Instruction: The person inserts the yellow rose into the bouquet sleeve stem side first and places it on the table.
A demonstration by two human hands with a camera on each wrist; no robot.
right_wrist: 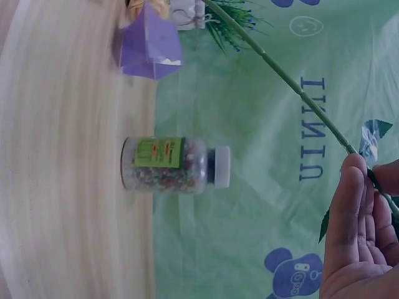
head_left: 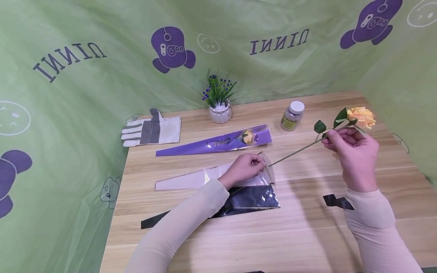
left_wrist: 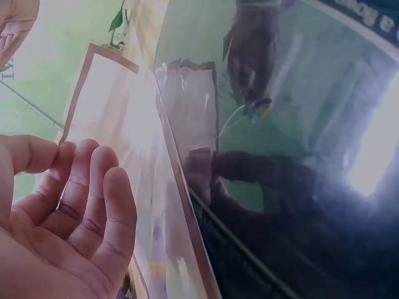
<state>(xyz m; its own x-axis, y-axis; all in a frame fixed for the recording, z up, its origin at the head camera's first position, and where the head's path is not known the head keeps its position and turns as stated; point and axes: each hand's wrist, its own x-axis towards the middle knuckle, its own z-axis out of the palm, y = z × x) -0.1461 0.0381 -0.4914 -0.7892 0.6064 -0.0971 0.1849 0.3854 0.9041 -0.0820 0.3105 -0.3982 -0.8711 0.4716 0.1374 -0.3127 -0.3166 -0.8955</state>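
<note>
An artificial rose (head_left: 362, 116) with peach-yellow petals, green leaves and a long stem hangs over the table's right side. My right hand (head_left: 360, 155) pinches its stem just below the bloom, among the leaves. The stem slants down leftward, its lower end at the mouth of a pale flower sleeve (head_left: 184, 181) with a brown border. At that mouth, the thumb and index finger of my left hand (head_left: 246, 167) pinch the sleeve's edge; the other fingers curve loosely in the left wrist view. A black flower sleeve (head_left: 254, 199) lies beside the pale one, partly under my left forearm.
Behind the pale sleeve lies a purple sleeve (head_left: 191, 148) with a yellow rose inside. Along the back are a grey-and-white glove (head_left: 151, 131), a potted plant (head_left: 220, 113) with blue flowers, and a white-capped jar (head_left: 291, 117). Green printed cloth (head_left: 133, 87) surrounds the wooden table.
</note>
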